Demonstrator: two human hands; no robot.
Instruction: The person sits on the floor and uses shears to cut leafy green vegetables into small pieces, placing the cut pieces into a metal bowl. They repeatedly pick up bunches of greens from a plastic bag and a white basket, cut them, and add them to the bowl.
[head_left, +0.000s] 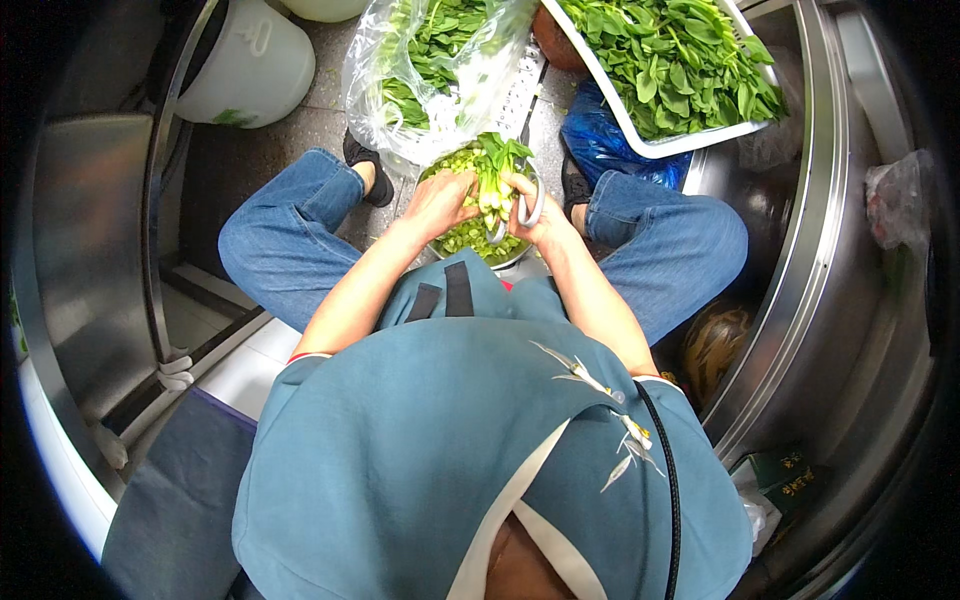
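A small bunch of leafy greens (495, 184) is between my two hands, over a round metal bowl (517, 260). The pale stem ends face me and the leaves point away. Curled fingers of my left hand (442, 201) are against the bunch's left side, with the fingertips partly hidden. My right hand (546, 219) holds scissors with grey handles (538, 201), and its fingers also touch the bunch from the right. The scissor blades are not clearly visible. Chopped green stems (469, 238) fill much of the bowl below.
Beyond the bowl, a clear plastic bag (367, 97) holds more greens. A white basket (637, 146) heaped with leafy greens is at far right, above a blue plastic bag (600, 131). A white bucket (259, 67) stands far left. Steel units (814, 225) flank me.
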